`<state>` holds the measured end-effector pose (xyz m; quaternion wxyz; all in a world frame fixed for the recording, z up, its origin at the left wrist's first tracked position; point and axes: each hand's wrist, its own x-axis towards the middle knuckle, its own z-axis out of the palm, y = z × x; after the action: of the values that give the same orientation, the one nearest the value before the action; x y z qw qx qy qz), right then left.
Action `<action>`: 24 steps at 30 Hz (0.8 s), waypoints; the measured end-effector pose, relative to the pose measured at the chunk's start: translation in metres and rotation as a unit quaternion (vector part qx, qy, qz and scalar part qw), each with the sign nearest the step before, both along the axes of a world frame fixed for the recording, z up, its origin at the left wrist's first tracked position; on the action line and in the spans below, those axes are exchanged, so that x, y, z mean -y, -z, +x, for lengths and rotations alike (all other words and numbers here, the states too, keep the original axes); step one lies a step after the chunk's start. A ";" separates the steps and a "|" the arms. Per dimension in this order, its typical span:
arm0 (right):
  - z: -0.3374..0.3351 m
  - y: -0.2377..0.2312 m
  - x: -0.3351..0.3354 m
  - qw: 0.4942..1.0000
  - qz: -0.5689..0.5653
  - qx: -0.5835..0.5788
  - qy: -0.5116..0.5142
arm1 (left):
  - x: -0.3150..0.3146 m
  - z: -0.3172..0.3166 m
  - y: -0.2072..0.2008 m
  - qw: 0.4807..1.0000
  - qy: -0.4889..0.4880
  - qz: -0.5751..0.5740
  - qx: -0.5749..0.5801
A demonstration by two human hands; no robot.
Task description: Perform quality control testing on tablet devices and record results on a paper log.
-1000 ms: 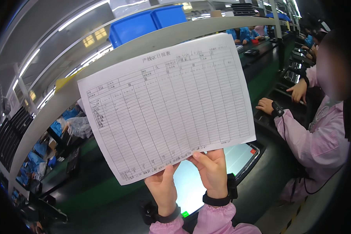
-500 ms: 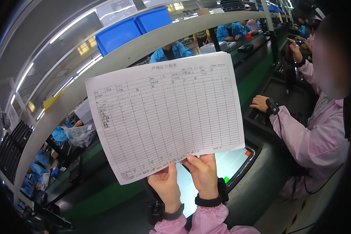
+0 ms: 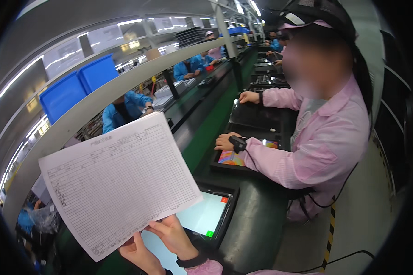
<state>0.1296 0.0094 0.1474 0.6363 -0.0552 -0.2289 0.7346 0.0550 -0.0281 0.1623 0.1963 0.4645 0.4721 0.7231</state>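
Note:
A sheaf of white paper forms (image 3: pixel 119 188) is held up and tilted in front of me; the top sheet is a printed table with some handwriting. My left hand (image 3: pixel 141 255) pinches its bottom edge, thumb on the front. Beside it, my right hand (image 3: pixel 175 236) grips the same edge near the lower middle, fingers partly behind the paper. Beneath and behind the forms, a tablet (image 3: pixel 204 215) with a lit pale screen lies in a black tray; a red and a green square show at its right side. The paper and my hands hide part of it.
To the right a person in a pink coat (image 3: pixel 321 123) works at the dark green bench (image 3: pixel 252 201), one hand on a tablet (image 3: pixel 231 158) with a colourful screen. Blue bins (image 3: pixel 80 85) sit on a rail at left. Another worker in blue (image 3: pixel 133 107) sits across. A cable (image 3: pixel 348 254) crosses the floor.
My view has swung right, so the forms and both hands now appear lower and further left. The co-worker's arms and tablet have come into fuller view. My grip on the paper stays.

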 end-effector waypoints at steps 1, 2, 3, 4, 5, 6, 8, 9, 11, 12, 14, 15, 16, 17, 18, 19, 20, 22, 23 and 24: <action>0.001 0.002 0.000 1.000 0.004 0.012 0.005 | 0.002 -0.001 0.002 0.999 -0.011 -0.018 -0.036; 0.002 0.004 0.001 1.000 0.004 0.011 0.014 | 0.001 0.000 0.005 0.999 -0.003 -0.018 -0.037; 0.002 0.003 0.001 1.000 0.007 0.007 0.013 | -0.001 0.002 0.004 0.999 -0.012 0.025 -0.031; 0.002 0.003 0.002 1.000 0.009 0.004 0.008 | -0.002 0.003 0.004 0.997 -0.024 0.066 -0.025; 0.003 0.003 0.002 1.000 0.008 0.003 0.007 | -0.001 0.004 0.004 0.997 -0.026 0.065 -0.026; 0.003 0.003 0.002 1.000 0.011 -0.008 0.009 | -0.001 0.003 0.002 0.998 0.008 0.051 0.021; -0.002 0.003 -0.002 1.000 0.008 -0.020 -0.002 | -0.006 0.018 -0.004 0.978 -0.007 0.097 0.187; -0.002 0.003 -0.007 0.999 0.000 -0.020 0.026 | -0.011 0.018 -0.010 0.985 0.035 0.082 0.149; -0.016 -0.003 -0.010 1.000 0.018 -0.007 0.010 | -0.005 -0.004 -0.021 0.997 0.024 0.035 0.057; 0.016 -0.004 -0.007 0.998 0.036 0.036 0.044 | -0.006 0.013 -0.018 0.998 0.050 -0.015 0.040; 0.007 -0.012 -0.007 0.999 0.020 -0.013 0.028 | -0.010 0.008 -0.013 0.995 0.030 0.058 0.081; 0.006 -0.012 -0.010 0.999 0.020 -0.010 0.034 | -0.014 0.008 -0.012 0.995 0.026 0.057 0.080; 0.005 -0.012 -0.012 0.999 0.020 -0.005 0.045 | -0.015 0.008 -0.011 0.995 0.027 0.056 0.080; 0.003 -0.006 -0.016 0.999 0.025 0.004 0.034 | -0.017 0.004 -0.006 0.993 0.031 0.061 0.092; 0.000 -0.004 -0.016 0.999 0.026 0.010 0.033 | -0.016 -0.001 -0.003 0.995 0.022 0.020 0.090; -0.003 -0.004 -0.014 0.999 0.022 0.007 0.038 | -0.015 0.000 -0.002 0.993 0.028 0.046 0.101; -0.005 -0.005 -0.013 0.999 0.018 0.005 0.045 | -0.017 0.001 -0.005 0.990 0.037 0.073 0.112; -0.002 -0.006 -0.012 0.999 0.020 0.006 0.048 | -0.017 0.003 -0.004 0.992 0.030 0.048 0.113; -0.006 -0.006 -0.011 0.998 0.019 0.003 0.053 | -0.014 0.000 -0.003 0.994 0.022 0.034 0.102; -0.009 -0.005 -0.010 0.999 0.002 0.003 0.041 | -0.010 -0.002 -0.005 0.995 0.008 0.017 0.102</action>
<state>0.1209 0.0189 0.1528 0.6652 -0.0660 -0.2298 0.7073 0.0527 -0.0183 0.1676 0.2410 0.3953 0.4335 0.7732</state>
